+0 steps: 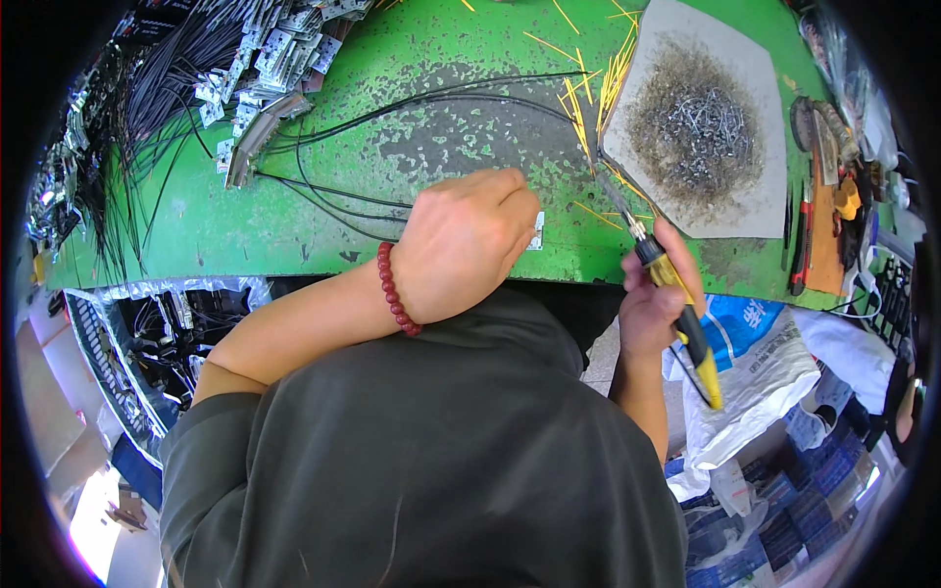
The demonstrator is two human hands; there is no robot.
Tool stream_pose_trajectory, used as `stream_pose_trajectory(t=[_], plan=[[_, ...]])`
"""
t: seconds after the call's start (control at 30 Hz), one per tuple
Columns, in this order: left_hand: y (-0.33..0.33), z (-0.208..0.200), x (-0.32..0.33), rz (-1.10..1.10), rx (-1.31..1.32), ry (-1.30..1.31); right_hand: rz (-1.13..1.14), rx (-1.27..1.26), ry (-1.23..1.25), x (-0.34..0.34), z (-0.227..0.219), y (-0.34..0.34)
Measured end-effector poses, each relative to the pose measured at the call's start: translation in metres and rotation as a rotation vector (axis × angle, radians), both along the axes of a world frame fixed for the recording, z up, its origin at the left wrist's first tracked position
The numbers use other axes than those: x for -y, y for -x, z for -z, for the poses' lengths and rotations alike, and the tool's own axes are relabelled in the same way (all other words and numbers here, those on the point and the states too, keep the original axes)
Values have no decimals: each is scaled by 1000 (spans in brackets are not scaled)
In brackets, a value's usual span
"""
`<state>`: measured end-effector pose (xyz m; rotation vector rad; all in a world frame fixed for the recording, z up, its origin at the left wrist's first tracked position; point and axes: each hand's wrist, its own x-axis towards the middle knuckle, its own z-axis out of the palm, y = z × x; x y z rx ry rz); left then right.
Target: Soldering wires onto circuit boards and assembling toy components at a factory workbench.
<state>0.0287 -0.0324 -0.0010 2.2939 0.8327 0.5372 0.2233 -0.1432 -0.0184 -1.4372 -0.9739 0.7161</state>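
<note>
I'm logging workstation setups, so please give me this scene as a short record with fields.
Worktop: green, paint worn
Left hand: curled; small metal plate shows beside its fingers, grip hidden
Right hand: holds yellow-and-black soldering iron, tip toward upper left
Upper left: heaped black wires and metal pieces
Upper right: pale sheet bearing grey scraps; thin yellow sticks along its left edge
Worn: dark red bead bracelet, left wrist

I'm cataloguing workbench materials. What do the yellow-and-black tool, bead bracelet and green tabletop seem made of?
Tool: probably plastic, from its smooth coloured handle; shiny front end looks metal.
Bracelet: polished dark-red beads, perhaps wood or plastic; their sheen leaves it open.
Tabletop: worn green paint, chipped to grey; base unclear.
</note>
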Motion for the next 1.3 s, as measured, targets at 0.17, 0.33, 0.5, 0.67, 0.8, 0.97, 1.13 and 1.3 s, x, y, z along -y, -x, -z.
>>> stream_pose_trajectory(t=[0.17, 0.33, 0.5, 0.67, 0.8, 0.97, 1.13, 1.3], plan=[[-3, 2, -1, 2, -16, -21, 79, -114, -157, -3, 0, -3], [-4, 2, -1, 3, -25, -30, -78, -150, -105, 3, 2, -15], [-4, 2, -1, 3, -37, -36, -162, -105, -96, 4, 6, -17], [-4, 0, -1, -3, -31, -41, -228, -63, -49, 3, 3, -18], [-5, 1, -1, -6, -24, -45, -232, -50, -45, 3, 4, -18], [-4, 1, -1, -7, -16, -49, -241, -56, -17, 3, 3, -18], [-4, 1, -2, -7, -15, -52, -96, -191, -126, 4, 12, -17], [-4, 0, -2, 1, -54, -48, -126, -112, -24, 7, 9, -19]])
